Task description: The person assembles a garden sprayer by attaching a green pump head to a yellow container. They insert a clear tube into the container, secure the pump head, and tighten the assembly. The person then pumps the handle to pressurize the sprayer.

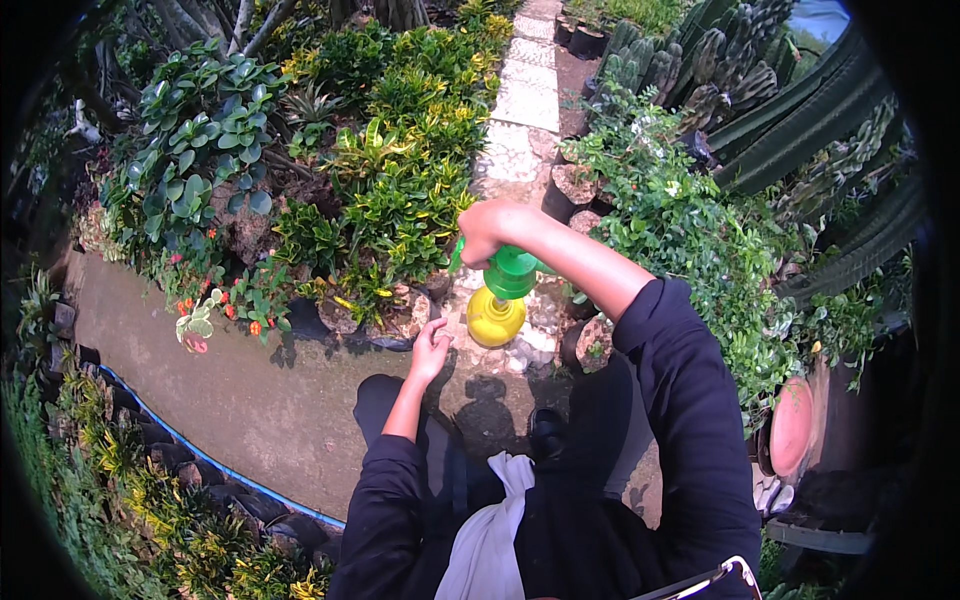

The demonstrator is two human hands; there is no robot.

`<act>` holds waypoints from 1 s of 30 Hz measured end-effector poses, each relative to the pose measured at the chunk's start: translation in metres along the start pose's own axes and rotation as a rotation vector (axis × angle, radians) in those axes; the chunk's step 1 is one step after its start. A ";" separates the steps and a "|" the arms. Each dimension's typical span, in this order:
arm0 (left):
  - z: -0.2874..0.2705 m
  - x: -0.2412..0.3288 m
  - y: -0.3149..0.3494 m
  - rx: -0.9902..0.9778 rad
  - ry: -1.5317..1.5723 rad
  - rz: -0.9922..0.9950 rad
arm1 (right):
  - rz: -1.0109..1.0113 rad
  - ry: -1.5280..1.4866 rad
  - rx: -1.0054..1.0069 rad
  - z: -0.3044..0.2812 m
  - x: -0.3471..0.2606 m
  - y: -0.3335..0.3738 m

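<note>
Here, I had the right hand [487,229] wrapped around the green trigger head of the yellow spray bottle [497,305], holding it up over the stone-paved path [527,100]. My left hand [431,350] hung lower, fingers loosely open and holding nothing, just above the concrete walkway [230,390]. Potted plants [385,310] with yellow-green leaves stood just left of the bottle.

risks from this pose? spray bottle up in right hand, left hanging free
1. The right hand alone holds the yellow spray bottle by its green head; a loose grip could drop it on the paved path.
2. The left hand is empty, apart from the bottle, too low to catch it.
3. Spiny cacti flank the stepping stones ahead.
</note>
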State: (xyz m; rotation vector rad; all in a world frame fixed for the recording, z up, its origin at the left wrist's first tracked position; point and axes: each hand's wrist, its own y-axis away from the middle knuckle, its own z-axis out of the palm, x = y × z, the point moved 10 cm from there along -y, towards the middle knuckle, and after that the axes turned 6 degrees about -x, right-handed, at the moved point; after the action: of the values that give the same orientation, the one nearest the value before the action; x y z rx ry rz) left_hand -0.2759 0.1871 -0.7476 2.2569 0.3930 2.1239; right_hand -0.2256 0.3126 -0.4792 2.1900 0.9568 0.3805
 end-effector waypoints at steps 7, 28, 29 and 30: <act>-0.005 0.020 -0.003 -0.018 0.075 -0.001 | -0.087 -0.094 0.012 -0.064 0.014 0.046; 0.051 0.212 -0.011 -0.167 0.014 0.428 | 0.010 -0.075 0.020 -0.086 0.023 0.082; 0.056 0.220 -0.010 -0.187 -0.021 0.427 | -0.001 -0.096 0.013 -0.084 0.024 0.080; 0.061 0.224 -0.009 -0.207 -0.055 0.426 | -0.010 -0.119 0.005 -0.082 0.027 0.077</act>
State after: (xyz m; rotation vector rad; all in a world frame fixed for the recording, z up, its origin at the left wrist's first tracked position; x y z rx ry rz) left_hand -0.2077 0.2494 -0.5342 2.4339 -0.3268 2.1379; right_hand -0.2088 0.3353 -0.3670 2.1857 0.9044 0.2406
